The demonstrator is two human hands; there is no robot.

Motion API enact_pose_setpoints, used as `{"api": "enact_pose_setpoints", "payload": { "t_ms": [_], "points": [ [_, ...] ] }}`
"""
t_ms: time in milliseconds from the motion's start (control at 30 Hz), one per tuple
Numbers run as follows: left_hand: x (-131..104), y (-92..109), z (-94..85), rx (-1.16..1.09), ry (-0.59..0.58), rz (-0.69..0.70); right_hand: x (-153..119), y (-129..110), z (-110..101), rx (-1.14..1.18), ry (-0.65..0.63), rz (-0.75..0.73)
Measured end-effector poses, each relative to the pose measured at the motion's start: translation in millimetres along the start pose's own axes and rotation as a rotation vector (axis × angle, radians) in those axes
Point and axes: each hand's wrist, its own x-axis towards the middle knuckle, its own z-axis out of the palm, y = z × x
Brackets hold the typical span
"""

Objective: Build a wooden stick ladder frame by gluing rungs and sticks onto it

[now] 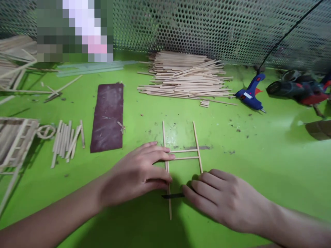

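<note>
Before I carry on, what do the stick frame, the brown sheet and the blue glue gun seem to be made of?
Stick frame: bare wood or bamboo, by its pale, unpainted sticks; which one is unclear.
Brown sheet: possibly sandpaper, being flat and dull with whitish smears.
Blue glue gun: probably moulded plastic, by its even colour and rounded body.

A: What do the hands touch?

B: The left hand (144, 165) presses the left side of a stick frame (197, 144); the right hand (224, 196) grips a dark blade (177, 195), which crosses a thin stick (170, 210).

A: And elsewhere on the green table (271, 155)?

B: Beyond, a stick pile (186, 79), with a blue glue gun (250, 96) at its right; leftward, a brown sheet (107, 120) and short sticks (63, 139).
</note>
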Motion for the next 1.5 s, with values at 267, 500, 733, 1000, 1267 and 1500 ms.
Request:
{"api": "enact_pose_setpoints", "payload": {
  "t_ms": [267, 500, 733, 1000, 1267, 1500],
  "points": [
    [-0.4, 2.1, -2.3, 0.001, 0.018, -0.007, 4.9, 2.7, -3.3, 0.064, -0.003, 0.038],
    [-2.7, 3.1, -2.2, -0.011, 0.032, -0.041, 5.5, 9.0, -5.2, 0.076, 0.005, 0.042],
    [-1.7, 3.8, -3.1, -0.017, 0.038, -0.040, 7.3, 9.5, -2.1, 0.079, 0.022, 0.044],
    [-0.7, 0.9, 0.3, 0.014, 0.020, 0.021, 7.8, 2.3, 1.9, -0.036, 0.141, 0.022],
    [1.6, -6.0, 1.7, -0.021, -0.050, -0.018, 10.2, -20.2, -1.1, -0.025, 0.064, 0.051],
    [5.5, -9.3, 2.4, 0.014, -0.045, -0.027, 19.8, -35.1, 25.3, -0.052, 0.012, -0.021]
  ]
}}
